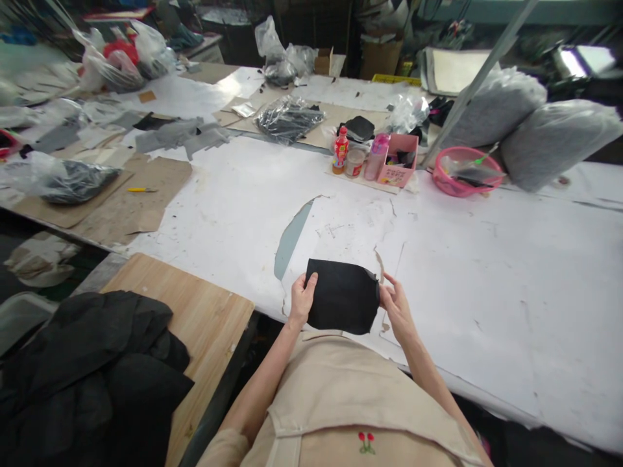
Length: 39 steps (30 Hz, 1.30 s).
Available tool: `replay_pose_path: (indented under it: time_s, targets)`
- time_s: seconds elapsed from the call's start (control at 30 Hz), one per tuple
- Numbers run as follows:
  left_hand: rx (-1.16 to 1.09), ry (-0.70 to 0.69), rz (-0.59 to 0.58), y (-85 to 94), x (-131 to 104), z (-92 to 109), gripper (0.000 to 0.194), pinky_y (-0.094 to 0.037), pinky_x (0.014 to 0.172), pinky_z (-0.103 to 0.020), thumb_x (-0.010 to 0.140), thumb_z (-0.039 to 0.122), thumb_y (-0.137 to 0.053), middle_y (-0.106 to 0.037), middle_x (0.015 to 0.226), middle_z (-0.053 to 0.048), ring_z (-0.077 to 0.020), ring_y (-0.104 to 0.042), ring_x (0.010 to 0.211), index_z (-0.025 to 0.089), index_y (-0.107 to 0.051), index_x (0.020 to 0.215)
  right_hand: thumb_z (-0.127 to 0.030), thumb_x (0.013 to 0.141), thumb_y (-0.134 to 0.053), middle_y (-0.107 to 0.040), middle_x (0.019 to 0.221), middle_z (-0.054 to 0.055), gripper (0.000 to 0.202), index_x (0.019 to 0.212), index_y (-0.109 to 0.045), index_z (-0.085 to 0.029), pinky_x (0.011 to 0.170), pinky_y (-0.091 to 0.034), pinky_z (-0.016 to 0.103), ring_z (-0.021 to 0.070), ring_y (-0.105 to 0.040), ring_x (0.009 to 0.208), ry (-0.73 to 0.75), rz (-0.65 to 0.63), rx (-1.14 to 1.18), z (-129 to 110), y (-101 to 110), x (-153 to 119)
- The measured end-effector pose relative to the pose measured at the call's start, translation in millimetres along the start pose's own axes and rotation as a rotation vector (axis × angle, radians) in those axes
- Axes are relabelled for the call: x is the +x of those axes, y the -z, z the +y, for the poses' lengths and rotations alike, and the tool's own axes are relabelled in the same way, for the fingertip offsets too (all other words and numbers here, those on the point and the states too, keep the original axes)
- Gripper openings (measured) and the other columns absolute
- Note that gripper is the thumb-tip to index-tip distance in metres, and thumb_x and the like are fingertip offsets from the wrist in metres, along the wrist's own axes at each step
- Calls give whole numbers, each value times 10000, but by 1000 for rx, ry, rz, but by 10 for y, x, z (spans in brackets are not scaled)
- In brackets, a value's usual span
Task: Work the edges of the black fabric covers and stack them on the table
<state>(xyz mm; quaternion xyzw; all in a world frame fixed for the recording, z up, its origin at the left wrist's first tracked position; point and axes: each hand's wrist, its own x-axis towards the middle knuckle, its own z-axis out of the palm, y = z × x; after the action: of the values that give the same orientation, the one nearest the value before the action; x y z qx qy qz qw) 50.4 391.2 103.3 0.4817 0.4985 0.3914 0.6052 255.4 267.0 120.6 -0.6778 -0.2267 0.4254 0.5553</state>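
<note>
A piece of black fabric (343, 296), roughly rectangular with a curved right side, is held up in front of the apron, over the near edge of the table. My left hand (302, 299) grips its left edge, the thumb lying on top and the fingers hidden underneath. At the right edge, my right hand (395, 305) touches the fabric near its upper corner; the thumb and some fingers are at the edge, with other fingers partly stretched out. The white paper-covered table (448, 285) lies beneath, its covering torn beside the fabric.
Black cloth (87, 370) is heaped on a wooden board (219, 305) at lower left. Across the table stand a red-capped bottle (340, 152), a pink box (399, 162) and a pink basket (464, 172). A slanted metal pole (477, 84) rises at right. A yellow cutter (141, 190) lies left.
</note>
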Motion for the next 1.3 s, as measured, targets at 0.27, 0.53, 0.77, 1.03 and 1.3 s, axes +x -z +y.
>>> replay_pose_path:
  time_s: [0.27,0.53,0.77,1.03,1.3]
  targets:
    - [249,-177,78,94,-70,82,334,-400,627,-222,876,448,-572,-525,633,25,-120,-471,629,175,-554,684,-481,695,-781,-650,1083,56,574,1161,-525,-267,690,-494,294,189,-617,814,113,-28,-73,23,-177,-68]
    - [246,-140,-4,105,-98,65,326,-453,718,-235,886,465,-553,-649,769,-18,-154,-566,743,158,-651,837,-507,746,-702,-606,724,-5,316,843,-590,-228,590,-405,260,167,-544,672,109,196,35,-16,-289,20]
    - [135,-72,-92,160,-85,120,331,-488,764,-251,875,454,-579,-692,847,-36,-167,-614,808,146,-676,952,-456,736,-733,-571,711,-21,301,808,-563,-218,609,-394,246,143,-520,665,109,213,97,-106,-278,-17]
    - [204,-66,-86,188,-64,283,336,-487,693,-245,855,473,-597,-693,782,-37,-170,-620,756,146,-659,810,-453,793,-689,-559,689,-32,279,834,-532,-227,584,-379,247,136,-499,625,113,149,86,-161,-308,-68]
    - [88,-25,-40,190,-126,161,384,-512,780,-275,853,486,-603,-720,862,-71,-200,-655,857,122,-690,936,-445,764,-713,-621,785,5,280,811,-564,-213,660,-432,276,165,-558,720,121,199,116,-164,-342,-86]
